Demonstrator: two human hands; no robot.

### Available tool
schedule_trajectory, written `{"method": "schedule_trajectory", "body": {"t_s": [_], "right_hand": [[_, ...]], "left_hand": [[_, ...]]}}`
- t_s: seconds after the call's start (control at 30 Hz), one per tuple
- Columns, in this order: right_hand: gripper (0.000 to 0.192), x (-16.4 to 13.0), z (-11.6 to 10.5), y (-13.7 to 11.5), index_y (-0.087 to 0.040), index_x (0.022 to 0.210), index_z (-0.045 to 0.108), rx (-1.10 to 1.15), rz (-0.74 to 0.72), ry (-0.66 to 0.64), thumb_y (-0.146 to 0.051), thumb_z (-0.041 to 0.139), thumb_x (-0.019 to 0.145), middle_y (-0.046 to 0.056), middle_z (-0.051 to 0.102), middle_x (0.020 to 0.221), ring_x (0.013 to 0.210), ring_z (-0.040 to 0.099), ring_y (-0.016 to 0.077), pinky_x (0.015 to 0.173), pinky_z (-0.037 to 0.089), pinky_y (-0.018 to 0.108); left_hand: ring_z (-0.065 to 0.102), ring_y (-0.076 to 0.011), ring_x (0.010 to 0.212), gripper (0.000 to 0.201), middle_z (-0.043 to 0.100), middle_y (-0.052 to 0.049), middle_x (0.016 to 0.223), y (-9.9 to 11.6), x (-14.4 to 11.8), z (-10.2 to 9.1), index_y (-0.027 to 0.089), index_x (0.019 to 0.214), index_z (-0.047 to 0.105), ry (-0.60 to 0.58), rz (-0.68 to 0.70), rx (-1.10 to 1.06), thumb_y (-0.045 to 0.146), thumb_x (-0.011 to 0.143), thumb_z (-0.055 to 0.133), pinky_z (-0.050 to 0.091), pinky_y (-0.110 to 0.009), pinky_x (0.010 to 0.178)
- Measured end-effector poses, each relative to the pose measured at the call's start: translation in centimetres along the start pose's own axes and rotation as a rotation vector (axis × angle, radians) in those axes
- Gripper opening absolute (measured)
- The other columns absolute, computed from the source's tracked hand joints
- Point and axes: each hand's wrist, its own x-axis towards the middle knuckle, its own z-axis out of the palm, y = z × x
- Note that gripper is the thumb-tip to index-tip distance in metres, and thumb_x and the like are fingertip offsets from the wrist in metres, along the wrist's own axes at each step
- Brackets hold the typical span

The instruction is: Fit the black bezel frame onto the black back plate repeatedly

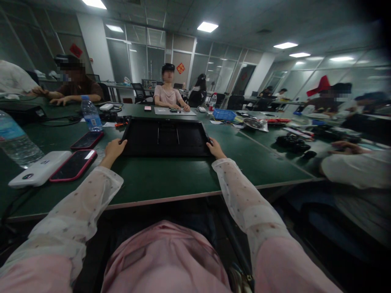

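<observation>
Tray [166, 137] lies flat mid-desk, well back from the near edge | my left hand [113, 149] grips its left corner, my right hand [215, 149] its right, both closed on the rim, likely to steady it square | two phones [73, 165], a power bank [39, 173], bottles [91, 114] crowd the left edge | seated people beyond the far edge

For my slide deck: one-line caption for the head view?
Both hands, left hand and right hand, grip a black tray on a green table.
</observation>
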Motion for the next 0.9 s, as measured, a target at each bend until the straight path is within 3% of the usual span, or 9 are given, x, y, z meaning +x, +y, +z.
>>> {"method": "schedule_trajectory", "body": {"t_s": [0.13, 0.4, 0.63, 0.73, 0.9], "right_hand": [[0.061, 0.2, 0.1, 0.4, -0.016, 0.138, 0.066, -0.017, 0.071, -0.009, -0.04, 0.073, 0.083, 0.018, 0.068, 0.144, 0.136, 0.064, 0.0339, 0.123, 0.044, 0.06], [0.056, 0.1, 0.2, 0.5, -0.018, 0.134, 0.065, -0.04, 0.076, 0.006, -0.029, 0.067, 0.079, 0.014, 0.07, 0.138, 0.127, 0.067, 0.0303, 0.119, 0.048, 0.057], [0.055, -0.5, -0.5, 0.2, -0.02, 0.135, 0.061, -0.095, 0.198, -0.036, -0.031, 0.065, 0.081, 0.007, 0.075, 0.102, 0.1, 0.073, 0.0291, 0.108, 0.055, 0.058], [0.051, -0.6, -0.7, -0.8, -0.019, 0.127, 0.065, -0.081, 0.248, -0.033, -0.031, 0.068, 0.077, 0.009, 0.076, 0.102, 0.101, 0.073, 0.0299, 0.107, 0.056, 0.057], [0.079, -0.8, -0.7, -2.6, -0.019, 0.149, 0.056, 0.15, 0.342, -0.046, -0.027, 0.073, 0.072, 0.011, 0.077, 0.113, 0.099, 0.075, 0.0281, 0.1, 0.061, 0.052]], "left_hand": [[0.065, -0.0446, 0.129, 0.063, 0.072, -0.024, 0.136, 0.0, 0.1, 0.0, 0.011, 0.141, 0.071, -0.009, -0.007, 0.004, 0.057, 0.106, 0.046, 0.053, -0.051, 0.103], [0.065, -0.0445, 0.129, 0.062, 0.071, -0.025, 0.137, 0.1, 0.1, 0.0, 0.011, 0.143, 0.07, -0.013, -0.017, 0.006, 0.055, 0.105, 0.047, 0.053, -0.052, 0.102], [0.063, -0.0443, 0.133, 0.063, 0.071, -0.024, 0.138, 0.2, -0.3, -0.1, 0.012, 0.148, 0.067, 0.045, -0.03, -0.032, 0.054, 0.104, 0.053, 0.051, -0.053, 0.107], [0.063, -0.0438, 0.134, 0.063, 0.071, -0.023, 0.139, 0.1, -0.5, -0.3, 0.014, 0.148, 0.069, 0.084, -0.055, -0.048, 0.057, 0.103, 0.055, 0.051, -0.053, 0.107], [0.065, -0.0419, 0.131, 0.061, 0.074, -0.021, 0.134, -0.3, -0.4, -0.2, 0.014, 0.143, 0.072, 0.108, -0.037, -0.096, 0.056, 0.103, 0.054, 0.052, -0.05, 0.106]]}}
